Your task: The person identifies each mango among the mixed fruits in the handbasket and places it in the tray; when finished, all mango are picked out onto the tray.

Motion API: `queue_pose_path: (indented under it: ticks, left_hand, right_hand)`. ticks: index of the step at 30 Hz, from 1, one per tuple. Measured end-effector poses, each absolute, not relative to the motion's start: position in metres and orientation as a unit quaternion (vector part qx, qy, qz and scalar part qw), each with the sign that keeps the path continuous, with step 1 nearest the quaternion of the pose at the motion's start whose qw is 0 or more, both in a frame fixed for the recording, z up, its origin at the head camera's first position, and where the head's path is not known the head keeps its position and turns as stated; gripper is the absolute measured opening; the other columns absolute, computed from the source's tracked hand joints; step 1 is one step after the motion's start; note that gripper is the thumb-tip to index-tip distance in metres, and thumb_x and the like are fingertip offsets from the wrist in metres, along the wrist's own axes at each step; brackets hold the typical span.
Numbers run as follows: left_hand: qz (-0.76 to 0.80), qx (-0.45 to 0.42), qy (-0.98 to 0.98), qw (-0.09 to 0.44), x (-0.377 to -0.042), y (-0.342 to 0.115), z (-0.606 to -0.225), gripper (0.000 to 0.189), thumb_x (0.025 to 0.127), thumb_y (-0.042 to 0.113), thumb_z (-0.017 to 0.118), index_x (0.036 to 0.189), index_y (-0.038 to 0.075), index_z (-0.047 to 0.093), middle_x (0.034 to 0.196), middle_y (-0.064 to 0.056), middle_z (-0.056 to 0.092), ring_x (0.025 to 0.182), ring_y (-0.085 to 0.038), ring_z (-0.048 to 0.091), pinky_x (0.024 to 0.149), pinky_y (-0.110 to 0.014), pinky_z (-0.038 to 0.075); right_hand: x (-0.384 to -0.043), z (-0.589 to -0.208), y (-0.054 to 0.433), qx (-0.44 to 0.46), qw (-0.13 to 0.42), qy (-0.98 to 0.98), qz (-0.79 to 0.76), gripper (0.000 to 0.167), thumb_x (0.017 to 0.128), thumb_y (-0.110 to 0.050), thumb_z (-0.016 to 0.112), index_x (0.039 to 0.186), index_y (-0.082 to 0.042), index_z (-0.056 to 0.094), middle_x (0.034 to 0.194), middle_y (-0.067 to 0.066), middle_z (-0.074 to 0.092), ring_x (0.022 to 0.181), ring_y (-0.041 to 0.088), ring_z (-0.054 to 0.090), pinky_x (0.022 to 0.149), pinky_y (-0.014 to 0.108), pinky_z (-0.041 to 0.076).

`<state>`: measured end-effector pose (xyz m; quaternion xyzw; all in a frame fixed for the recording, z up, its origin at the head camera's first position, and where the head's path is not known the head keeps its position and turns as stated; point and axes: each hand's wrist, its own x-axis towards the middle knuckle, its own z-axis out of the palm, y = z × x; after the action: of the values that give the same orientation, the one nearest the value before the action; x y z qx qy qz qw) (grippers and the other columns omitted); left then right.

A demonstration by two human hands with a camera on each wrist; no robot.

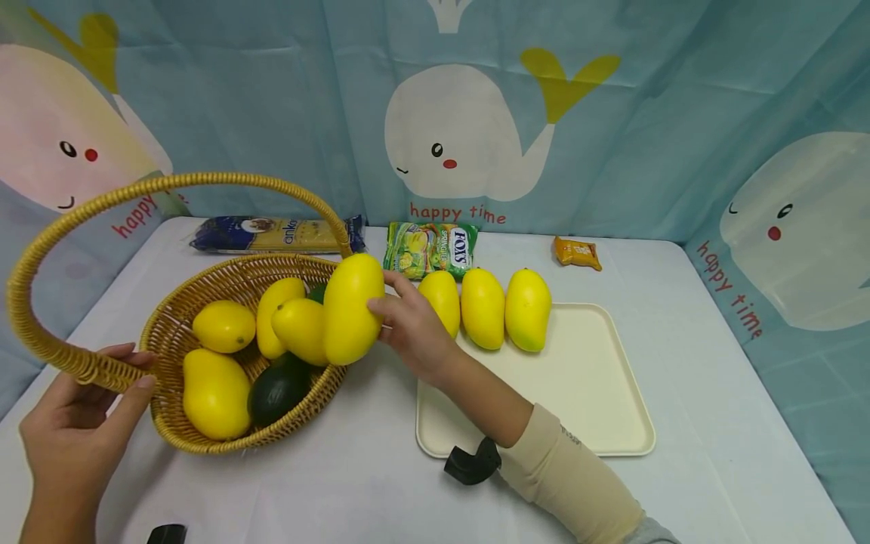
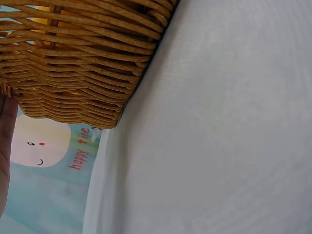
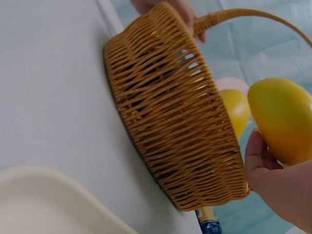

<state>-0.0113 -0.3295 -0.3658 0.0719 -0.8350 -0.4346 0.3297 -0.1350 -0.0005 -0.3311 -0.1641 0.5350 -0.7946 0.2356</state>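
My right hand holds a yellow mango over the right rim of the wicker basket. In the right wrist view, fingers and thumb grip the mango from below, above the rim. At the basket's left side, my left hand grips the base of the tall arched handle, thumb in front and fingers behind. Inside the basket lie several yellow fruits, among them a mango and a lemon, with a dark green avocado. Three mangoes stand side by side along the back of a cream tray.
Behind the basket lies a blue and yellow pasta packet. A green Fox's candy bag and a small orange packet lie along the back of the white table. A patterned curtain surrounds the table.
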Motion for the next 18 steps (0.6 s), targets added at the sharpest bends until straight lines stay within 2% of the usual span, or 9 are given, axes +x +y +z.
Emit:
queue_pose_path:
  ticks: [4,11,14,18]
  left_hand:
    - [-0.434,0.072,-0.836,0.329,-0.011,-0.329,-0.366,0.045,0.083,-0.02,0.067,0.126,-0.008,0.063,0.111,0.001,0.069,0.102,-0.009,0.066,0.09,-0.011,0.048]
    - [-0.428,0.075,-0.839,0.327,-0.011,-0.328,-0.365,0.045,0.083,-0.02,0.067,0.126,-0.007,0.063,0.111,0.003,0.069,0.102,-0.007,0.065,0.09,-0.01,0.048]
    - [-0.428,0.075,-0.839,0.327,-0.011,-0.328,-0.365,0.045,0.083,-0.019,0.067,0.126,-0.007,0.063,0.111,0.004,0.069,0.102,-0.007,0.065,0.09,-0.01,0.048]
    - [-0.428,0.079,-0.839,0.328,-0.012,-0.329,-0.366,0.045,0.083,-0.02,0.067,0.126,-0.007,0.063,0.111,0.003,0.069,0.103,-0.008,0.065,0.09,-0.01,0.048]
  right_hand:
    - [-0.138,-0.329,0.002,-0.121,0.27,0.487,-0.822,0.06,0.094,-0.018,0.049,0.15,-0.006,0.033,0.138,0.014,0.048,0.109,0.023,0.053,0.093,0.032,0.051]
    - [-0.139,-0.328,0.009,-0.12,0.288,0.481,-0.819,0.062,0.096,-0.017,0.051,0.153,-0.009,0.029,0.142,0.012,0.044,0.118,0.024,0.05,0.107,0.04,0.044]
    - [-0.139,-0.329,0.011,-0.109,0.275,0.491,-0.819,0.063,0.096,-0.017,0.054,0.153,-0.009,0.029,0.142,0.012,0.045,0.119,0.025,0.05,0.11,0.042,0.042]
    - [-0.141,-0.331,0.013,-0.08,0.234,0.508,-0.825,0.061,0.094,-0.014,0.058,0.149,-0.007,0.032,0.138,0.015,0.051,0.115,0.024,0.054,0.107,0.041,0.045]
